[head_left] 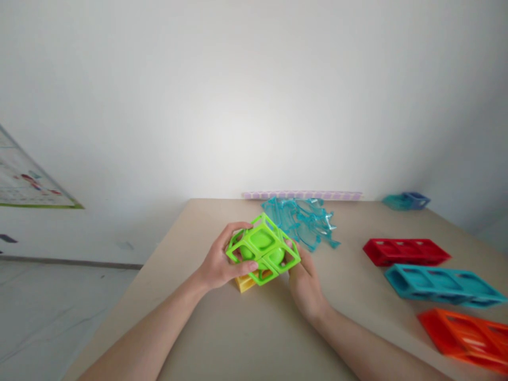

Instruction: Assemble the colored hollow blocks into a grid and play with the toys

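Observation:
A bright green openwork block piece [262, 241], made of joined cube frames with rounded insides, is held tilted above the table. My left hand [222, 259] grips its left side, thumb across the front and fingers over the top. On the right side my right hand [305, 278] holds it, with most of its fingers hidden behind the piece. Below the green piece a yellow block [245, 283] shows in part; whether the two touch I cannot tell.
Clear blue plastic pieces [304, 219] lie behind the hands on the table [190, 338]. At the right are red [407, 252], teal [444, 286] and orange [468, 338] blocks. A dark blue block [416, 200] and a purple patterned strip [301, 196] sit by the wall.

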Tool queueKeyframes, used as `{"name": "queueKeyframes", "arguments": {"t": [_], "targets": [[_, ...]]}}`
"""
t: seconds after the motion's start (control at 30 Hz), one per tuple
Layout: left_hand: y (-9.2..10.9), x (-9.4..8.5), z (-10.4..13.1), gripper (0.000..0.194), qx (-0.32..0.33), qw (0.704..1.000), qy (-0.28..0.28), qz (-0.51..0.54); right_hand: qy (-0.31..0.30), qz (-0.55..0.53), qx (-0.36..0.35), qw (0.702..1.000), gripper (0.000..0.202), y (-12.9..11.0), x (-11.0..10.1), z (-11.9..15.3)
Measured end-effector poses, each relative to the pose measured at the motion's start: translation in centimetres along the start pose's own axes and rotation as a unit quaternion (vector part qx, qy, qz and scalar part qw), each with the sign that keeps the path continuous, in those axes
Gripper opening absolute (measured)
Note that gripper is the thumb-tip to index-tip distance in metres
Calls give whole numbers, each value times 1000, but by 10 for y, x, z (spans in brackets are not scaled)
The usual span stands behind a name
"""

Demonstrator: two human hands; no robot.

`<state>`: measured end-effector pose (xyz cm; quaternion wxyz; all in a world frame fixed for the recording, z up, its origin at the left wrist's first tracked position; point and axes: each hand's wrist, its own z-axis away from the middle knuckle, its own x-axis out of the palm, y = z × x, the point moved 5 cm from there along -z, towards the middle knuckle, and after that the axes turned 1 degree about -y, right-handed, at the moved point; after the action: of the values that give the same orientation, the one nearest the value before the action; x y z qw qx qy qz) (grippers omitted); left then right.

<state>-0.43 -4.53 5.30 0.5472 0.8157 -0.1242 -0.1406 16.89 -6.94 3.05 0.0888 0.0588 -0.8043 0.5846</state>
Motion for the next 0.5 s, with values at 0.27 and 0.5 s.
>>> {"name": "queueKeyframes", "arguments": {"t": [0.27,0.5], "targets": [[1,2,-2,67,-6,995,33,96,-77,33,-7,996,36,0,1,8],[2,-2,-3,64,-7,994,84,65,-90,92,-65,990,43,-9,-1,5]]}}
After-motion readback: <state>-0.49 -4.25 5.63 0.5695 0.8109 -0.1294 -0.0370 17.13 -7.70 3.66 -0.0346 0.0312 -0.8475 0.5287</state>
